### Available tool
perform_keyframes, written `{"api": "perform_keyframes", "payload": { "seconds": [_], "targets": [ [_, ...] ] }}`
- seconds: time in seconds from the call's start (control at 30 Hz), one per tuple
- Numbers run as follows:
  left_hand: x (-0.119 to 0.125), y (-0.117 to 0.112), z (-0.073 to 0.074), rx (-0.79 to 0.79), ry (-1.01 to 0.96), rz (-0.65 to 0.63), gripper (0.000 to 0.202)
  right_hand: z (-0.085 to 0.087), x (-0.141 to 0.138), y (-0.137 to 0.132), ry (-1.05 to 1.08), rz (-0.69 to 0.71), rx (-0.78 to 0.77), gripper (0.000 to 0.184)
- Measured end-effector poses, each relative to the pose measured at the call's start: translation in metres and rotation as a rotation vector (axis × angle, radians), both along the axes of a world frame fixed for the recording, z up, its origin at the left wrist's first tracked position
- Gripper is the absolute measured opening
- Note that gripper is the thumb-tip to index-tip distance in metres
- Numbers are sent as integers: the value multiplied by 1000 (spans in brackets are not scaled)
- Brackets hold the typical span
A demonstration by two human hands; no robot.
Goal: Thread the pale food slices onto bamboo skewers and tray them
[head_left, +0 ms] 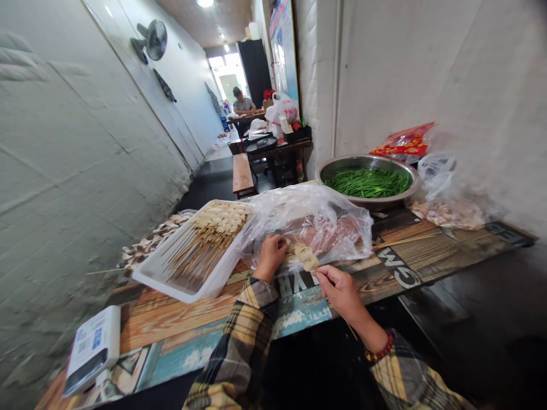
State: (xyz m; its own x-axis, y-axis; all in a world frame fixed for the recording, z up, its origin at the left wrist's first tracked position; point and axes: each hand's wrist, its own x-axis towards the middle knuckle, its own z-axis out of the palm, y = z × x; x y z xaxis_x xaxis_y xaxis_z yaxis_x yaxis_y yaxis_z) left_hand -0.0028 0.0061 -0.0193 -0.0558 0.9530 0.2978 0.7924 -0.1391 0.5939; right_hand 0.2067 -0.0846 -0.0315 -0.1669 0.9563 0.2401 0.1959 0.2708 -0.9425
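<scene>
My left hand (270,256) is closed in a pinch on a pale piece of food at the end of a skewer. My right hand (339,289) is closed round the thin bamboo skewer (308,259), which carries several pale round pieces between the two hands. Both hands work just in front of a clear plastic bag (314,219) with pinkish contents, lying on the printed wooden table (179,330). To the left of my hands stands a white tray (171,279) with several finished skewers laid side by side.
A steel bowl of green stalks (368,181) stands at the back right, with plastic bags (444,199) beside it. A heap of sliced mushrooms (147,242) lies behind the tray. A small white device (92,347) sits near the table's left front. A person sits far down the corridor (243,102).
</scene>
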Motion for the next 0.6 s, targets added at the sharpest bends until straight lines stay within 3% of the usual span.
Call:
{"api": "perform_keyframes", "payload": {
  "seconds": [0.17, 0.3, 0.43, 0.6],
  "targets": [
    [2, 0, -1, 41, 73, -28, 9, -2, -1, 0, 18, 0, -9, 28],
    [-1, 1, -2, 46, -64, 43, 13, -3, 0, 0, 2, -4, 2, 27],
    [-3, -4, 2, -82, -545, 129, 13, -2, 0, 0, -11, 0, 15, 27],
    [2, -16, 11, -155, -1146, 16, 20, 3, 0, -2, -79, 28, 32, 28]
  ]
}}
